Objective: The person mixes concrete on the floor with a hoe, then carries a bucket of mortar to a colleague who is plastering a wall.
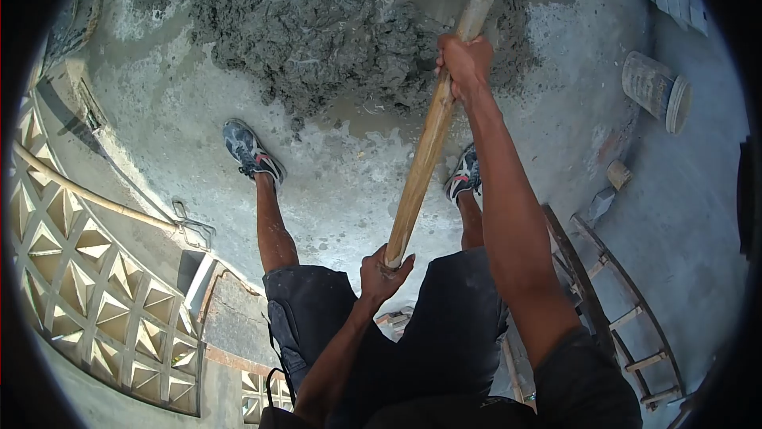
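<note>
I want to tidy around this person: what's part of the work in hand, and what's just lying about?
In the work:
- long wooden handle, gripped by the left hand and right hand
- wet grey mix

Apparently just lying about:
- bucket
- ladder
- thin pole

It is a construction site, shown by the wet mortar [317, 48], bare concrete floor [341, 215] and wooden ladder [627, 310].
</note>
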